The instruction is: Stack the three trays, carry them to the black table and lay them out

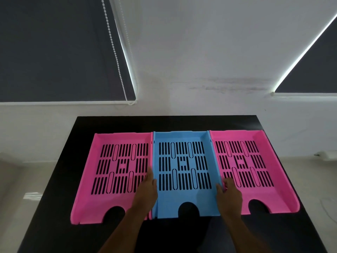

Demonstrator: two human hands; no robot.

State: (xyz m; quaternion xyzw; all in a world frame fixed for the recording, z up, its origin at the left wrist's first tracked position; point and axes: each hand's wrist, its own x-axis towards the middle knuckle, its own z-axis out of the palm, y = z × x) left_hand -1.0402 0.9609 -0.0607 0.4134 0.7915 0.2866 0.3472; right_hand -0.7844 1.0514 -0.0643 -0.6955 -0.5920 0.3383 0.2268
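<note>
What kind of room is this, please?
Probably an office or a plain indoor workroom: slotted paper trays, such as the blue tray, lie on a black table, with dark roller blinds on a white wall.

Three trays (pixel 182 172) touch side-to-side, no gap btwn; black table (pixel 164 123) bare behind, prob. also in front.

I can read no text, label, brand or number anywhere here: none on the trays, the black table (pixel 164 123), the wall or the blinds.
</note>
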